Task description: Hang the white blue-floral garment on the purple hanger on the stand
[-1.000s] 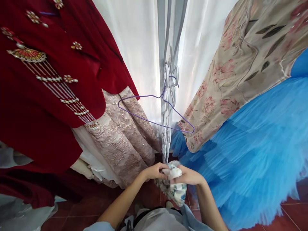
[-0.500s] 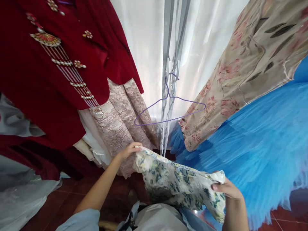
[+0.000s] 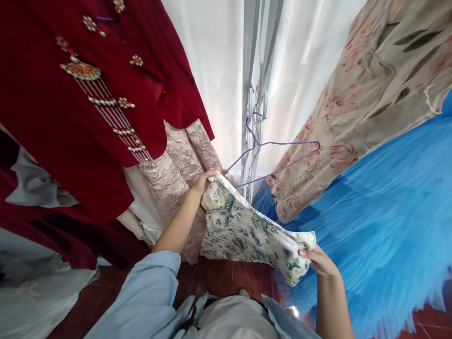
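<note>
The biggest change on my feed is the white floral garment (image 3: 247, 235): half a second ago it hung lower and flatter, and now its left end is up by the hanger, so the top edge slopes more steeply down to the right. The purple hanger (image 3: 289, 142) has turned, and its left corner, clear to me before, is now hidden behind the left hand (image 3: 202, 181); I can't tell whether they touch. That hand has risen most, its fingers clamped on the garment's upper left corner. The right hand (image 3: 323, 261) has come up only a little, fingers and thumb pinching the other end.

Around them, a blue tulle skirt (image 3: 370, 226) spreads behind the right hand, and a red jacket (image 3: 84, 141) fills the upper left. A beige floral garment (image 3: 339, 113) hangs behind the hanger's right tip. The brocade skirt (image 3: 176, 183) crowds the left hand from behind. Smallest are white rings (image 3: 264, 101) near the hanger's hook.
</note>
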A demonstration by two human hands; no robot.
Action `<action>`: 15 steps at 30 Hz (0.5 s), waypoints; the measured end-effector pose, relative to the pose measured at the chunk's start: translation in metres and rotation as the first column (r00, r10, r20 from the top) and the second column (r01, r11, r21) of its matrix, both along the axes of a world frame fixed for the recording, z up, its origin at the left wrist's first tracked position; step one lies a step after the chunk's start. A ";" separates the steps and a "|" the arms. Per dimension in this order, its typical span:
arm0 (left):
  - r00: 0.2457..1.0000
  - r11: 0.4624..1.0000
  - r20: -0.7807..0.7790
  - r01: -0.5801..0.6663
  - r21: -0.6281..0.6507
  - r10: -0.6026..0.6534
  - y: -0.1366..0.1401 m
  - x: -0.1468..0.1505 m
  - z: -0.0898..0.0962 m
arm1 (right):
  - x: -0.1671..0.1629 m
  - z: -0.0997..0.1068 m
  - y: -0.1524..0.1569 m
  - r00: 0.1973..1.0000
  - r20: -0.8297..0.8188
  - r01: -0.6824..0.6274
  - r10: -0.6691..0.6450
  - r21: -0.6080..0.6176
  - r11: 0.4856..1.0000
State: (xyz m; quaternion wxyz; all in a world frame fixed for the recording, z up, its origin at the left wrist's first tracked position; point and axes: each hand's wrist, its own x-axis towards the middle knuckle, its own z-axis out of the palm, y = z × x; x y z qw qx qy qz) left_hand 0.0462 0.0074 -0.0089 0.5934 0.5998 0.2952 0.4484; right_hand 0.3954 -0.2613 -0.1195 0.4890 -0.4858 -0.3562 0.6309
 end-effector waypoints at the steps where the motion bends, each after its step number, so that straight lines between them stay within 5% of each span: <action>1: 0.997 0.997 0.043 0.064 -0.041 -0.062 0.002 0.005 0.001 | -0.002 -0.003 -0.001 1.000 -0.006 0.023 -0.023 -0.002 1.000; 5: 0.920 0.926 0.210 0.359 -0.116 -0.331 0.003 0.007 0.014 | 0.000 -0.010 0.005 0.977 0.112 0.177 -0.180 0.040 0.983; 9: 0.945 0.945 0.086 0.320 -0.070 -0.314 0.001 -0.013 0.039 | 0.028 0.004 0.034 0.870 0.282 0.358 -0.404 0.202 0.912; 15: 0.978 0.975 -0.023 0.203 -0.093 -0.206 0.006 -0.037 0.074 | 0.087 0.101 0.124 0.699 0.265 0.452 -0.664 0.556 0.698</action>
